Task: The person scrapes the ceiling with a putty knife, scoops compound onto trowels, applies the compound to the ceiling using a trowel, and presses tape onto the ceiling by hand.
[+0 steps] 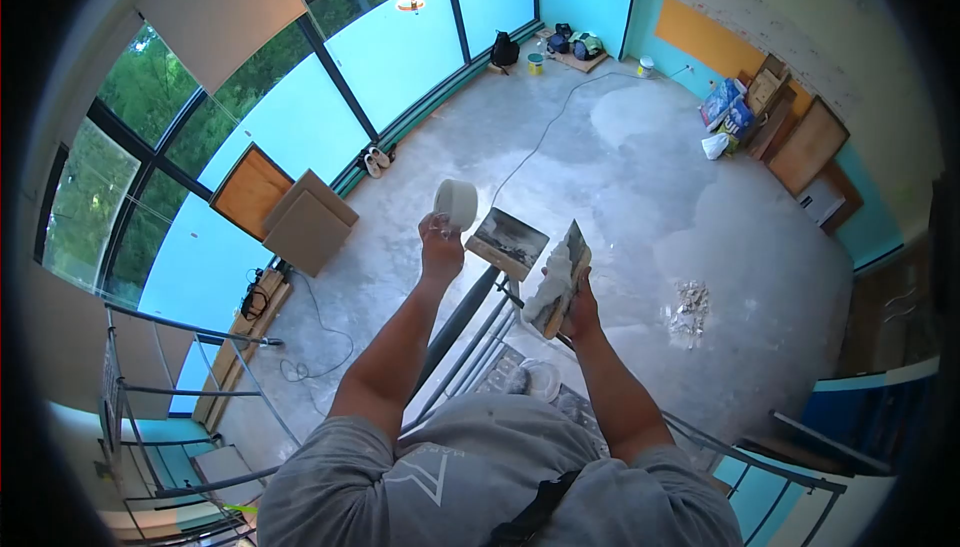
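While our left hand (441, 245) wraps its fingers around a white round object (457, 203), our right hand (582, 311) holds a paste-laden blade (575, 236) above the metal rails (470, 352); we should steady it, keeping the white paste (547, 293) clear of the dark-faced plate (511, 236).

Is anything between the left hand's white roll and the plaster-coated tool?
Yes: in this view, a flat dark tool with a brown edge sits between the white roll in the left hand and the plaster-coated tool in the right hand. Whether it blocks the path in depth is unclear.
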Demonstrator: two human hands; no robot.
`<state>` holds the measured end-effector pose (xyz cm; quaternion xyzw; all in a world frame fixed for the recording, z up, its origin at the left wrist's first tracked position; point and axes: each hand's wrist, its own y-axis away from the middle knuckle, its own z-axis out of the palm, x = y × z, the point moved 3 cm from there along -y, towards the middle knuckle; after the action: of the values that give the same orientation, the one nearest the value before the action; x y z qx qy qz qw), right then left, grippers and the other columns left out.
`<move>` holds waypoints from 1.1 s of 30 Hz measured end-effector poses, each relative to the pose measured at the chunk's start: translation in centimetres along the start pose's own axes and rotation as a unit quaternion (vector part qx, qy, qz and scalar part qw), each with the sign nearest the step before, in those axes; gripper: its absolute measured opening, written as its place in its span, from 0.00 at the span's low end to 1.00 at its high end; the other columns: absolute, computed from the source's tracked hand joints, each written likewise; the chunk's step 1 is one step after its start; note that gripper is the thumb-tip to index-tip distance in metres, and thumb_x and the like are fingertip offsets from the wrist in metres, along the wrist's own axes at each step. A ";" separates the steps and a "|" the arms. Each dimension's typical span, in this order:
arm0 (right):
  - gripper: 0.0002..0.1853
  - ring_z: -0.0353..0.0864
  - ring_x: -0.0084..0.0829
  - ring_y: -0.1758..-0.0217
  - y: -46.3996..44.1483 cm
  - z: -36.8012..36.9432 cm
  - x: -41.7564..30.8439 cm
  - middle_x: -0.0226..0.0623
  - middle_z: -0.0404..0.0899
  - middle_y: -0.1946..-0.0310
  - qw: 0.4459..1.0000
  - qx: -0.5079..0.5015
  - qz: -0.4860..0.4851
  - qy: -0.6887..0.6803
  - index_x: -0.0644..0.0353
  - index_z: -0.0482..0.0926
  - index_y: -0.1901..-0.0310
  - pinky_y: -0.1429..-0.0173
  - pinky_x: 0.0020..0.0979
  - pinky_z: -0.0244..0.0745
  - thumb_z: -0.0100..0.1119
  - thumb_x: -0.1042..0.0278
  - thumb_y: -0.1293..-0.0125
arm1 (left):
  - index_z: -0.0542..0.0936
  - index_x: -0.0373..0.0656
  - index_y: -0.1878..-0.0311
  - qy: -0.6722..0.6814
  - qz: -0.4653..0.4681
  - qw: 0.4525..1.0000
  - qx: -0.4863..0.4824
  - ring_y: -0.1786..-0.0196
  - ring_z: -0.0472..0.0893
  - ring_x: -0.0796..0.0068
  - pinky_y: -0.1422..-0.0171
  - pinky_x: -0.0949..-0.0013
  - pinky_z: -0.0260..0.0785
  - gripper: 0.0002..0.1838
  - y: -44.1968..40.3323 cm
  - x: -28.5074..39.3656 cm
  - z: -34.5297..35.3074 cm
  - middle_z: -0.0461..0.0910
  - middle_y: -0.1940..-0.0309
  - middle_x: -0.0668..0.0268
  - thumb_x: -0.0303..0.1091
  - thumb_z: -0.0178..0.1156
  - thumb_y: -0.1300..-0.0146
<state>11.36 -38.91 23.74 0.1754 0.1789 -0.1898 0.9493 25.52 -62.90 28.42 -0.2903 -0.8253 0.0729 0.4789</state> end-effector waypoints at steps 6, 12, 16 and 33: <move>0.35 0.75 0.41 0.42 -2.8 0.9 1.8 0.38 0.73 0.42 0.996 -0.062 0.041 -0.053 0.53 0.64 0.34 0.37 0.45 0.70 0.38 0.33 0.31 | 0.71 0.40 0.47 0.115 -0.194 0.974 -0.022 0.59 0.79 0.69 0.56 0.68 0.77 0.16 0.3 -7.7 4.2 0.76 0.59 0.59 0.30 0.59 0.36; 0.34 0.77 0.38 0.46 -3.7 0.6 2.1 0.37 0.76 0.47 0.997 -0.051 0.053 -0.039 0.54 0.67 0.37 0.41 0.44 0.73 0.40 0.34 0.32 | 0.71 0.38 0.44 0.217 -0.272 0.936 -0.057 0.46 0.74 0.54 0.44 0.61 0.70 0.19 0.7 -5.8 4.1 0.69 0.48 0.48 0.32 0.58 0.37; 0.33 0.79 0.36 0.52 -2.4 0.6 0.8 0.36 0.77 0.52 1.000 -0.011 0.019 -0.010 0.53 0.70 0.39 0.45 0.42 0.76 0.41 0.34 0.32 | 0.72 0.38 0.44 0.029 -0.073 0.995 -0.057 0.41 0.72 0.52 0.37 0.60 0.67 0.18 -0.2 -2.3 1.6 0.69 0.45 0.48 0.31 0.55 0.36; 0.31 0.79 0.31 0.57 17.4 -6.6 -8.7 0.35 0.78 0.59 0.963 0.113 -0.235 -0.065 0.53 0.73 0.45 0.51 0.39 0.77 0.42 0.33 0.32 | 0.79 0.36 0.49 -0.065 0.433 0.834 -0.336 0.38 0.70 0.49 0.30 0.55 0.60 0.23 1.4 0.7 7.9 0.76 0.46 0.51 0.18 0.51 0.51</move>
<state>9.38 -18.61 26.16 0.2217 0.1307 -0.4373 0.8617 19.24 -60.11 24.20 -0.7559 -0.6177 0.0100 0.2169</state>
